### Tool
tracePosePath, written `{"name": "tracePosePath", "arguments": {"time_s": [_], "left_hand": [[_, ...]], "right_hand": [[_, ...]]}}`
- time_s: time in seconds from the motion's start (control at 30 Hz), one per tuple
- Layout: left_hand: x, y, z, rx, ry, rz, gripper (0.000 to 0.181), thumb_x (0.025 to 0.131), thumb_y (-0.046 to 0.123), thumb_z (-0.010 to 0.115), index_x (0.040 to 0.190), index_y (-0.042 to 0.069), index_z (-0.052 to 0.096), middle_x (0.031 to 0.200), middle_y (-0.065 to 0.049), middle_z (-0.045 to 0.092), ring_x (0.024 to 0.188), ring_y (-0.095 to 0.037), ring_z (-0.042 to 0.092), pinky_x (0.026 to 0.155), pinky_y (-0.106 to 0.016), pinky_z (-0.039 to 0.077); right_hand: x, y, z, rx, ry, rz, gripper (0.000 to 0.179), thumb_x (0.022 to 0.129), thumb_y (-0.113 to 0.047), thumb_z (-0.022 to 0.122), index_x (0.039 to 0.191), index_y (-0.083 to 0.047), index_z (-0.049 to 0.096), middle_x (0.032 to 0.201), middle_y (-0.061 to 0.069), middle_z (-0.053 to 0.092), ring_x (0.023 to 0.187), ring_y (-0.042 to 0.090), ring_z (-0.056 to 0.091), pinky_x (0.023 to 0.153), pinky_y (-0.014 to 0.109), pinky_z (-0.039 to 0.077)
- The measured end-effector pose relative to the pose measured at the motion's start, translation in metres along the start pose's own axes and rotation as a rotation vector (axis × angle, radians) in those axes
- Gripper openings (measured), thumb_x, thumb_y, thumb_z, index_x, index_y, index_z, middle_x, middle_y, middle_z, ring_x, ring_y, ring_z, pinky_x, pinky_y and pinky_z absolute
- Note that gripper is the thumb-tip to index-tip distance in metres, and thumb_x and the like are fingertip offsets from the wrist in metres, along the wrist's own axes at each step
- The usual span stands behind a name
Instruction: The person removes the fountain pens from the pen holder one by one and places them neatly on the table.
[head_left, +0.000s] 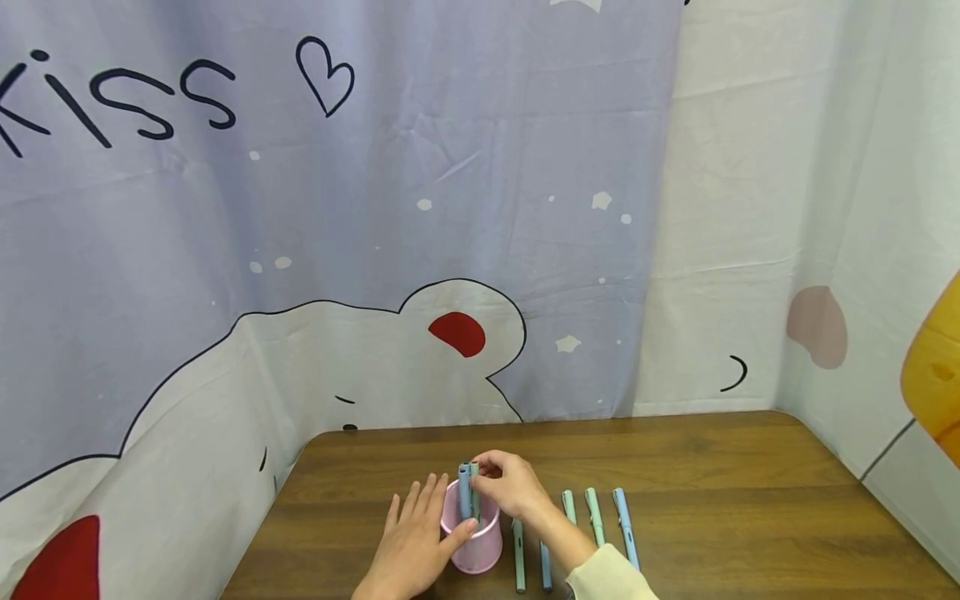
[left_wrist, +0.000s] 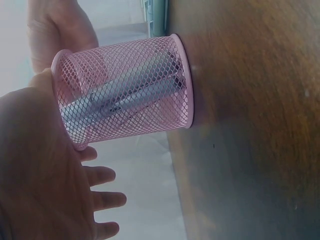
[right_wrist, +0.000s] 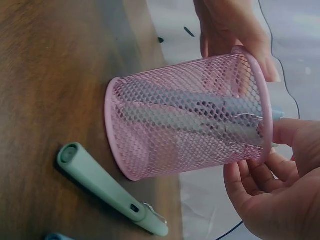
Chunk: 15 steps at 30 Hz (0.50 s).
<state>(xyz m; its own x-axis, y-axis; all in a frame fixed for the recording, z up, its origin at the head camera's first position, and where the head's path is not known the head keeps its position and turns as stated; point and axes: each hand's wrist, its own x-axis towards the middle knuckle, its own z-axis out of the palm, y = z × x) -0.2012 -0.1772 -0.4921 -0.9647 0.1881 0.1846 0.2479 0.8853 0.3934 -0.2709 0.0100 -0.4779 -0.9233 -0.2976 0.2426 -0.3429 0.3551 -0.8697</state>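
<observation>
A pink mesh pen holder [head_left: 477,552] stands upright on the table, with a blue pen [head_left: 464,492] and a green pen [head_left: 475,493] inside. My right hand [head_left: 513,485] is at the holder's rim, thumb and fingers pinching the green pen near its top. My left hand [head_left: 412,537] rests against the holder's left side, fingers straight and spread, thumb at the near rim. Through the mesh in the left wrist view, both pens [left_wrist: 125,92] lean slightly, their lower ends near the base. In the right wrist view, the right fingertips [right_wrist: 235,180] show beside the rim.
Right of the holder, a green pen [head_left: 519,557] and a blue pen [head_left: 545,567] lie on the wooden table [head_left: 697,475]. Farther right lie two green pens [head_left: 595,517] and a blue pen [head_left: 626,527]. A printed curtain [head_left: 480,208] hangs behind the table.
</observation>
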Motion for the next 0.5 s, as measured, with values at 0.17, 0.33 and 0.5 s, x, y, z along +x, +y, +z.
{"name": "tracePosePath", "arguments": {"time_s": [0.17,0.33,0.5], "left_hand": [[0.0,0.0,0.0,0.003,0.008,-0.001,0.088,0.097,0.07,0.044,0.156,0.006,0.036,0.16,-0.021,0.036,0.148,-0.048,0.029,0.117,-0.071,0.013],[0.0,0.0,0.0,-0.002,0.014,-0.005,0.088,0.097,0.07,0.045,0.157,0.007,0.035,0.16,-0.021,0.035,0.148,-0.048,0.028,0.117,-0.07,0.012],[0.0,-0.001,0.0,0.005,0.012,-0.002,0.088,0.097,0.071,0.044,0.157,0.007,0.035,0.16,-0.022,0.035,0.147,-0.048,0.029,0.117,-0.071,0.013]], "right_hand": [[0.002,-0.004,-0.005,-0.021,0.04,-0.044,0.022,0.087,-0.012,0.073,0.108,-0.007,0.074,0.091,-0.001,0.07,0.085,0.012,0.063,0.074,0.026,0.052],[0.003,-0.011,-0.011,-0.019,0.077,-0.058,0.027,0.089,-0.011,0.068,0.115,-0.009,0.074,0.094,-0.002,0.069,0.087,0.011,0.063,0.074,0.026,0.053],[0.004,-0.019,-0.019,0.029,0.127,-0.075,0.027,0.091,-0.009,0.064,0.116,-0.01,0.074,0.096,0.001,0.071,0.088,0.013,0.064,0.077,0.026,0.053]]}}
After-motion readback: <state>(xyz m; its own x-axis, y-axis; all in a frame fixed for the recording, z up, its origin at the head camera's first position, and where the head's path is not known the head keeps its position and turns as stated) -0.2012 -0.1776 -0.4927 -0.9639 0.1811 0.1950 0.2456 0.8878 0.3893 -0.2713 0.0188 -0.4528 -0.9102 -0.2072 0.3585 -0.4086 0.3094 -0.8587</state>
